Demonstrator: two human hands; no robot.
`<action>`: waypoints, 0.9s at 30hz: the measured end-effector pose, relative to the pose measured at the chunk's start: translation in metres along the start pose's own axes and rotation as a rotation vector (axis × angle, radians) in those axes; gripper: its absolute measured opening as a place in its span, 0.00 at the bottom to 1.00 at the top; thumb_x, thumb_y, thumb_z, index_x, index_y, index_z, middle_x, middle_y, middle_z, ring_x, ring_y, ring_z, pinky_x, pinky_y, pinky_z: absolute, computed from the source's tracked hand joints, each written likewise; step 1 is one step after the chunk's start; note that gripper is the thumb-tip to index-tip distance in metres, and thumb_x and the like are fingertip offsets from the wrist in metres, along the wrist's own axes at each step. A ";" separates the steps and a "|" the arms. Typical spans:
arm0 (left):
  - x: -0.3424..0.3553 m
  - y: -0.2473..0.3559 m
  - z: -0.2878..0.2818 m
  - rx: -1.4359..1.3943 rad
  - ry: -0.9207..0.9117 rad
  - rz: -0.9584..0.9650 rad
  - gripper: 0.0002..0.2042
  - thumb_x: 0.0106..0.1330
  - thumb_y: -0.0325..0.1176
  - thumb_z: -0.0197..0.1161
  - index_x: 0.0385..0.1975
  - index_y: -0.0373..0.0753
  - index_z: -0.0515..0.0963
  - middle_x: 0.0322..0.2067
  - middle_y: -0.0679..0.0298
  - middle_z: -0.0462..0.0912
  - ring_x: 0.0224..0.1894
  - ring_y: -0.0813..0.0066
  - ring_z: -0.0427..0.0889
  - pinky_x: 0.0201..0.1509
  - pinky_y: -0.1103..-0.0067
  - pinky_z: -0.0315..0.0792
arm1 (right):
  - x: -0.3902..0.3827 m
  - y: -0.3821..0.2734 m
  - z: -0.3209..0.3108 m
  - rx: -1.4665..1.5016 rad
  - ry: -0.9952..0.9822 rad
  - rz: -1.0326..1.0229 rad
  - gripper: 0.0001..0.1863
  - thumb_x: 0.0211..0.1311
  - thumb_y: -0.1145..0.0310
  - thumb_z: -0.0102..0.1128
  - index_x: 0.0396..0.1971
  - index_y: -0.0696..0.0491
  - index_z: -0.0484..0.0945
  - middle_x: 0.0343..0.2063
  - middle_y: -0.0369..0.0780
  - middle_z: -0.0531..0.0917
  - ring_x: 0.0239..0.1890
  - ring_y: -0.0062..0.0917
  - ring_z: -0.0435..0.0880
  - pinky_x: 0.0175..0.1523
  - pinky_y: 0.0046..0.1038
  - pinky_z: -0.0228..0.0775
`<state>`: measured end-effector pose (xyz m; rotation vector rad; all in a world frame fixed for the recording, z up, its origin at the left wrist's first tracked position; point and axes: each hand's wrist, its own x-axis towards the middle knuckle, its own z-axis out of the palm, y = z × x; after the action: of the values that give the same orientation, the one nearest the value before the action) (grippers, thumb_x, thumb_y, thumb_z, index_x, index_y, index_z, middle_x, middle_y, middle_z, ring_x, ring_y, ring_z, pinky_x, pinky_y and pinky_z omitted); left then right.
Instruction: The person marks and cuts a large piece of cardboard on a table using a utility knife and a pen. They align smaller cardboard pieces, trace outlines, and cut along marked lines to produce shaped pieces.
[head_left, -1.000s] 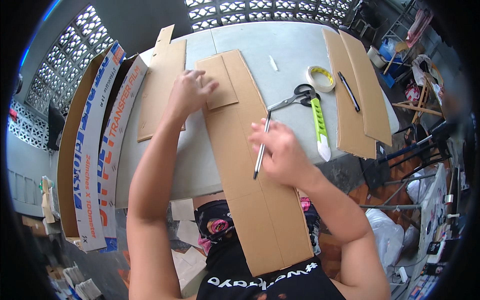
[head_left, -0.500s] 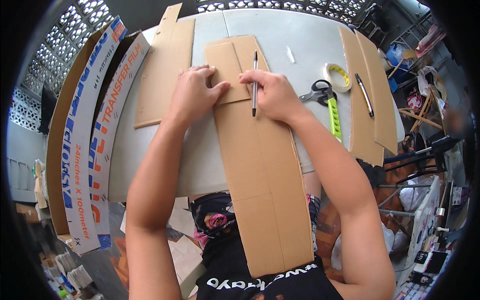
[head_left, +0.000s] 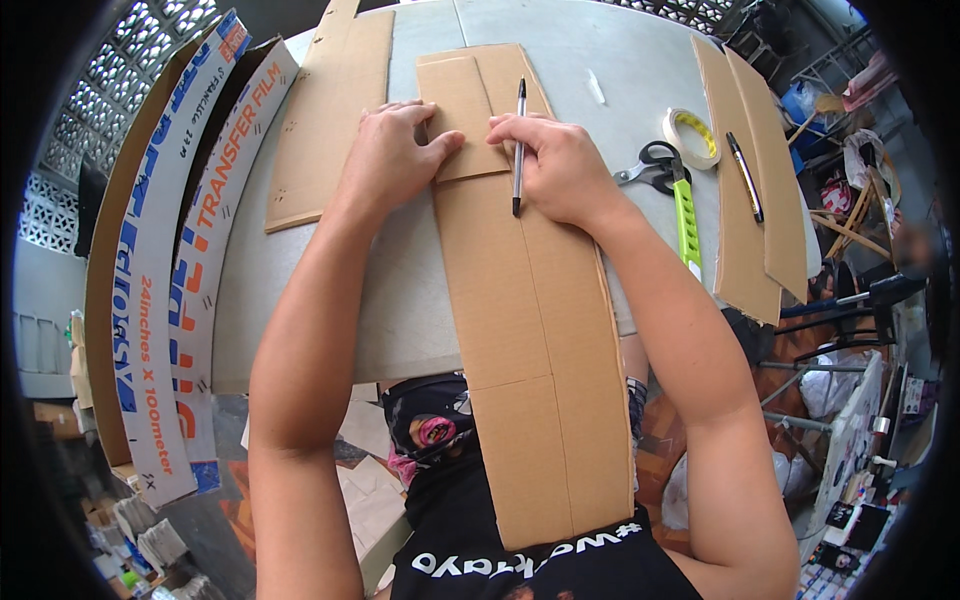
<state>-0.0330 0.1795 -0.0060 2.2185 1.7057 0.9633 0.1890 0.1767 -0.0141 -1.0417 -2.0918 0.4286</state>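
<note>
A long brown cardboard strip (head_left: pixel 540 300) runs from the white table toward my body, its near end overhanging the table edge. Thin pen lines mark its surface. A smaller cardboard piece (head_left: pixel 462 115) lies flat on the strip's far part. My left hand (head_left: pixel 400 150) rests at the small piece's left edge, its fingers apart from the thumb, which lies on top. In my right hand (head_left: pixel 560 165) is a ballpoint pen (head_left: pixel 519 180) with a clear barrel and black ends. The pen tip points down toward the strip, just past the small piece's near edge; contact is unclear.
Scissors (head_left: pixel 655 168), a green-handled cutter (head_left: pixel 687 225) and a tape roll (head_left: pixel 692 138) lie right of my right hand. Beyond them, a marker (head_left: pixel 744 178) rests on cardboard strips (head_left: pixel 735 230). More cardboard (head_left: pixel 335 110) and long printed boxes (head_left: pixel 215 230) stand left.
The view has shifted slightly, so the table and its items appear higher and farther right. My left hand still rests on the small piece, and my right hand still grips the pen.
</note>
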 end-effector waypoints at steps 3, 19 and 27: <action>-0.001 -0.005 0.003 0.009 0.037 0.035 0.27 0.61 0.42 0.76 0.53 0.25 0.83 0.53 0.42 0.86 0.53 0.49 0.86 0.62 0.66 0.77 | 0.000 0.005 0.005 0.013 0.058 -0.071 0.13 0.62 0.80 0.56 0.41 0.55 0.88 0.37 0.49 0.89 0.41 0.47 0.88 0.50 0.39 0.80; 0.000 0.002 -0.005 -0.018 -0.081 -0.091 0.30 0.65 0.47 0.74 0.59 0.28 0.81 0.63 0.44 0.80 0.65 0.53 0.81 0.70 0.68 0.72 | 0.030 0.009 -0.004 0.190 0.005 0.288 0.11 0.63 0.68 0.71 0.44 0.53 0.88 0.38 0.42 0.91 0.42 0.27 0.90 0.50 0.29 0.81; -0.001 -0.003 -0.004 -0.017 -0.066 -0.076 0.30 0.63 0.47 0.75 0.58 0.29 0.82 0.62 0.44 0.81 0.64 0.54 0.82 0.69 0.68 0.73 | 0.024 0.006 0.004 0.228 -0.059 0.344 0.11 0.63 0.71 0.72 0.45 0.55 0.87 0.42 0.40 0.91 0.48 0.26 0.90 0.53 0.27 0.82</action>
<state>-0.0373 0.1787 -0.0046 2.1337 1.7331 0.8740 0.1802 0.1992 -0.0088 -1.2647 -1.8602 0.8559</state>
